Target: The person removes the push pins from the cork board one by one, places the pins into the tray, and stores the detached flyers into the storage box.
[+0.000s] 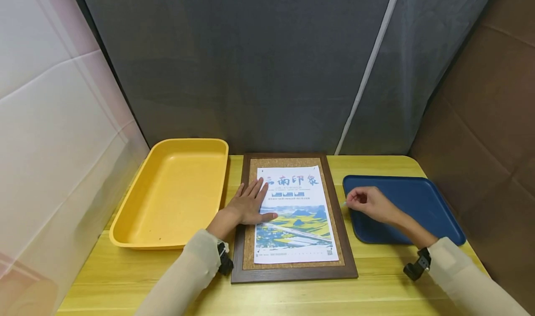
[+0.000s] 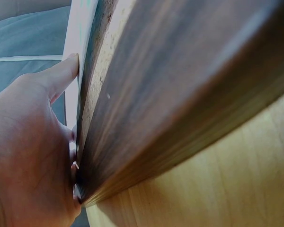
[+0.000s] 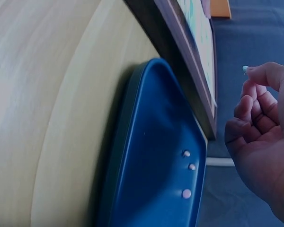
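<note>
A white printed poster (image 1: 292, 223) with a landscape picture lies on a cork board (image 1: 288, 161) in a dark brown frame (image 1: 292, 274). My left hand (image 1: 249, 207) rests with fingers spread on the poster's left edge and the frame; the left wrist view shows the thumb (image 2: 64, 75) against the paper. Over the left edge of a blue tray (image 1: 401, 193), my right hand (image 1: 372, 204) pinches a small pale push pin (image 3: 245, 69) between thumb and index finger. Small dark marks sit near the poster's corners; whether they are pins I cannot tell.
Several pins lie around; three pale push pins (image 3: 186, 193) show in the blue tray. A large yellow tray (image 1: 175, 195) stands left of the board. Dark cloth (image 1: 234, 65) hangs behind the wooden table (image 1: 384, 283), with white and brown panels at the sides.
</note>
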The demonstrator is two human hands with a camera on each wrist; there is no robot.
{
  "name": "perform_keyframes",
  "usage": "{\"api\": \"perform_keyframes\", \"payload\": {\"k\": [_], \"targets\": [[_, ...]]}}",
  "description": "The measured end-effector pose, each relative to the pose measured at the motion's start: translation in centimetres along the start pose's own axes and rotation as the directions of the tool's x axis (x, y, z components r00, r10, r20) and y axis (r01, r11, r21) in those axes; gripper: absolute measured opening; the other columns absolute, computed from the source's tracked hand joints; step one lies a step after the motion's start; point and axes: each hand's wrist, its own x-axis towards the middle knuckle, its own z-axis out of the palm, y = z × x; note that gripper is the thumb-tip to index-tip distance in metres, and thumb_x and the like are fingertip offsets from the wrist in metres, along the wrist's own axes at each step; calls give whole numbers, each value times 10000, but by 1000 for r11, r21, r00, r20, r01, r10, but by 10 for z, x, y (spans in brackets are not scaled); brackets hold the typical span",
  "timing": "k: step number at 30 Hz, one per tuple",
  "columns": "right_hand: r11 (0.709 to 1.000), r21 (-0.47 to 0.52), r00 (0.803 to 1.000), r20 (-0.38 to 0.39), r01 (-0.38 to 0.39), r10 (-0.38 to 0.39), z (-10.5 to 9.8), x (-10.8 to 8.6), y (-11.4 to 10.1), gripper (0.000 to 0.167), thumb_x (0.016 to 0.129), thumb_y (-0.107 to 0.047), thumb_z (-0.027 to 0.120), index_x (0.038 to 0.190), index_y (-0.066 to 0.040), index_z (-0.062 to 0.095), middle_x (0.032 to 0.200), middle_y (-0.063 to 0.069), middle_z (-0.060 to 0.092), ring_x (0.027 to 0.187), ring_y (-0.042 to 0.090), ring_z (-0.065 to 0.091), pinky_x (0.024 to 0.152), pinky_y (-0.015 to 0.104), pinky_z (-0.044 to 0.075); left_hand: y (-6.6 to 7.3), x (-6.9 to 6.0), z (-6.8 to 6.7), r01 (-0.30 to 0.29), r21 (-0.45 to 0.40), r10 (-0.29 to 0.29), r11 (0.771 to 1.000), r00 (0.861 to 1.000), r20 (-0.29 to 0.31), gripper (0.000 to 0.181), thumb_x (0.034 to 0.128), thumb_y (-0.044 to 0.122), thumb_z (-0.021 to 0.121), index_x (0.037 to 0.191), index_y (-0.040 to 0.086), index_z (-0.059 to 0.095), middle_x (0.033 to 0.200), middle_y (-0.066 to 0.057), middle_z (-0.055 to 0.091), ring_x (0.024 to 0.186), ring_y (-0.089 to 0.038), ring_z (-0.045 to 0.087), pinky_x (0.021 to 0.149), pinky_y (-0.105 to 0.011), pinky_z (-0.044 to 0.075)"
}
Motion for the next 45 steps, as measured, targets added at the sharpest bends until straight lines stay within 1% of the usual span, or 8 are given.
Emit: {"api": "perform_keyframes", "payload": {"k": [8, 11, 18, 26, 35, 45], "targets": [[998, -62, 999, -46, -19, 16, -8, -1, 13, 68, 998, -70, 730, 937, -45, 748, 861, 70, 707, 731, 99, 597, 678, 233, 511, 0, 0, 0, -2, -8, 2, 1000, 1000, -7, 1059, 989, 751, 447, 1712, 90, 47, 1784, -131, -50, 1650, -324, -21, 1303, -598, -2], [997, -73, 998, -50, -26, 23, -11, -2, 19, 69, 996, -66, 730, 930, -58, 745, 864, 40, 696, 732, 93, 584, 677, 229, 499, 0, 0, 0, -1, -11, 1, 1000, 1000, -4, 1058, 990, 752, 447, 1713, 95, 43, 1784, -127, -55, 1650, -320, -25, 1303, -596, -4], [992, -98, 995, -76, -74, 66, -18, -3, 31, 74, 993, -63, 730, 922, -51, 749, 876, 26, 707, 743, 79, 590, 680, 231, 504, -1, -1, 1, -1, -20, 1, 1000, 1000, -5, 1056, 994, 746, 455, 1713, 94, 40, 1784, -128, -56, 1650, -321, -26, 1303, -596, -7], [983, -149, 991, -94, -108, 94, -23, -3, 47, 87, 978, -73, 742, 892, -76, 742, 820, -20, 685, 716, 69, 579, 667, 225, 483, -1, 0, 1, -1, -17, 1, 1000, 1000, -7, 1055, 994, 742, 462, 1713, 93, 44, 1784, -132, -51, 1649, -325, -22, 1303, -597, -5], [975, -158, 985, -104, -155, 139, -29, -8, 62, 86, 981, -60, 733, 897, -45, 734, 806, 18, 681, 693, 75, 574, 638, 238, 494, 0, -1, 1, -2, -13, 2, 1000, 1000, -6, 1059, 991, 749, 457, 1713, 94, 43, 1784, -129, -57, 1649, -325, -25, 1303, -597, -5], [969, -171, 980, -112, -180, 162, -31, -10, 71, 90, 985, -62, 731, 896, -47, 729, 816, 12, 674, 712, 72, 567, 656, 219, 486, 0, 0, 1, 5, -10, -5, 1000, 1000, -4, 1059, 989, 752, 454, 1714, 101, 39, 1785, -124, -55, 1650, -323, -21, 1306, -589, 0]]}}
